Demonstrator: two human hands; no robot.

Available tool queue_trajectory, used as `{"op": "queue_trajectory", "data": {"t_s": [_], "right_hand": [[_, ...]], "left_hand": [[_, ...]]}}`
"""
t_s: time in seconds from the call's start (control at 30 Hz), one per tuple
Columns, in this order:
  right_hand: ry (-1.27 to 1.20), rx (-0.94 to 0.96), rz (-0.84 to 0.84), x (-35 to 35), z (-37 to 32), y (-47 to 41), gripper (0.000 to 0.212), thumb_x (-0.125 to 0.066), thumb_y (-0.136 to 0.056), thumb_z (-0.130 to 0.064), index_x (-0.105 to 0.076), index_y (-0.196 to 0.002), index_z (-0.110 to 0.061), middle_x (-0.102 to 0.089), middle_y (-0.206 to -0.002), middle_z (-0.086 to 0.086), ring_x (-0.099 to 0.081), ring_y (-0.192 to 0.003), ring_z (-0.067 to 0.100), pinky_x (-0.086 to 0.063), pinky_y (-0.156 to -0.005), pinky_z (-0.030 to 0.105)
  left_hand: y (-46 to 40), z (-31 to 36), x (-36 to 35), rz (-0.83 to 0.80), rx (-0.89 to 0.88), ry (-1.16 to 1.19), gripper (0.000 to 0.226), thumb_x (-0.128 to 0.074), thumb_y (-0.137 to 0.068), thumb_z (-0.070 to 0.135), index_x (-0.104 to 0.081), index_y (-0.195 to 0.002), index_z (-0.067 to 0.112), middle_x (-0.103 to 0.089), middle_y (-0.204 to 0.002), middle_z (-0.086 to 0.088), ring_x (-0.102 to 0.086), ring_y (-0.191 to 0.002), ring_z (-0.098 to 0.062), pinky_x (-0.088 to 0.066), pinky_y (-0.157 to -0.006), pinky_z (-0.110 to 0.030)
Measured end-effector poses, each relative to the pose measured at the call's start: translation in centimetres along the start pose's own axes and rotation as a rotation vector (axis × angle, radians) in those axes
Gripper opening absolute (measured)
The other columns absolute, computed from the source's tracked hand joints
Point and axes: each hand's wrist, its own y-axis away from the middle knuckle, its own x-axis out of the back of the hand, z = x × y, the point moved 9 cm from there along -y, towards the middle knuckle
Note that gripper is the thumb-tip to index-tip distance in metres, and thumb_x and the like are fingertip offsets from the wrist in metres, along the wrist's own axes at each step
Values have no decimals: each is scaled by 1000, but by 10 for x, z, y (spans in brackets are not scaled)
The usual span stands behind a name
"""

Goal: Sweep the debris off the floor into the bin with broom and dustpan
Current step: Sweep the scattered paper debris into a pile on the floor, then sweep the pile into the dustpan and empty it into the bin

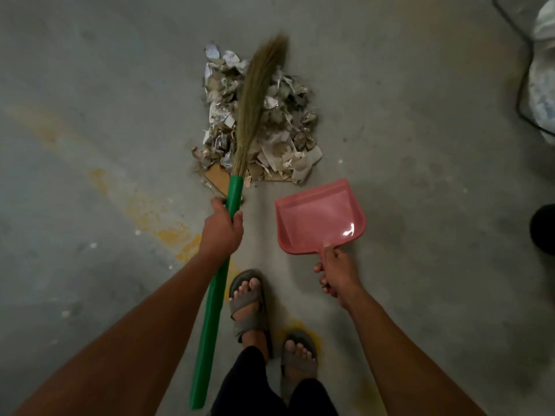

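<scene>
Left hand closed in a full fist around the green handle of the broom, gripping near its upper end, just below where the bristles start. Handle runs back under the left forearm, its butt end low beside the left leg. Bristles fan out ahead of the left hand, lying over the debris pile; can't tell if the tips touch the floor, they're motion-blurred.

Right hand wrapped shut around the handle of the pink dustpan; handle almost fully hidden inside the grip. Pan sits ahead of the right hand, mouth pointing toward the pile, front lip near the pile's closest edge but apart from it. Whether the pan rests on the floor or is lifted: can't tell.

Debris is torn paper and cardboard scraps, ahead of both hands, partly covered by bristles.

Cut off at the right edge: a pale bag-like object in a dark wire frame, and a dark round shape further down the edge; neither identifiable. Sandalled feet between the arms.
</scene>
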Motion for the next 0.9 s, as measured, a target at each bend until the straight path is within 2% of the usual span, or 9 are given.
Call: {"op": "queue_trajectory", "data": {"t_s": [0.13,0.2,0.3,0.43,0.5,0.63,0.77,0.9], "right_hand": [[70,-53,-5,-14,-5,-22,39,-39,-112,-47,-59,-104,-14,-67,-81,5,-45,-38,13,-30,-38,18],[95,-80,-15,-19,-7,-34,39,-38,-112,-45,-59,-107,-13,-68,-82,5,-46,-38,13,-28,-38,17],[137,-141,-33,-24,-6,-50,40,-37,-112,-47,-60,-111,-15,-69,-85,3,-46,-40,12,-27,-35,15],[130,-209,-45,-27,-6,-63,43,-32,-113,-51,-58,-104,-18,-67,-85,1,-42,-47,13,-31,-36,13],[139,-215,-38,-27,-3,-71,47,-31,-113,-53,-59,-100,-17,-66,-85,1,-42,-49,13,-34,-40,15],[166,-181,17,-23,9,-94,51,-34,-110,-57,-61,-92,-18,-66,-85,5,-45,-50,17,-37,-51,25],[215,-107,22,-23,12,-116,54,-33,-111,-56,-61,-85,-17,-64,-82,10,-48,-52,22,-38,-53,29],[218,-1,22,-29,8,-135,55,-32,-112,-54,-59,-82,-17,-61,-80,11,-49,-52,24,-38,-51,30]], "left_hand": [[-36,-13,0,-86,86,-109,45,-67,-94,36,-39,-123,15,-68,-107,-19,-71,-87,-41,-62,-80,-51],[-46,-22,-5,-139,105,-135,48,-70,-88,40,-37,-118,20,-69,-103,-16,-73,-80,-38,-64,-76,-51],[-55,-32,-11,-168,82,-147,44,-68,-94,42,-36,-117,24,-68,-97,-15,-72,-73,-35,-65,-69,-51],[-56,-38,-11,-91,46,-65,46,-54,-95,72,-38,-110,32,-68,-85,-11,-71,-65,-32,-64,-60,-50],[-54,-39,-12,-63,43,-39,47,-45,-95,78,-39,-108,33,-68,-82,-9,-70,-63,-30,-64,-58,-51],[-51,-38,-13,5,45,-7,44,-40,-98,77,-42,-102,33,-68,-77,-7,-69,-60,-28,-63,-57,-51],[-45,-36,-17,81,15,-6,41,-44,-101,71,-45,-104,30,-66,-74,-7,-66,-57,-26,-60,-53,-47],[-38,-33,-29,157,-31,5,38,-46,-104,64,-47,-108,26,-63,-72,-6,-62,-58,-23,-50,-51,-38]]}}
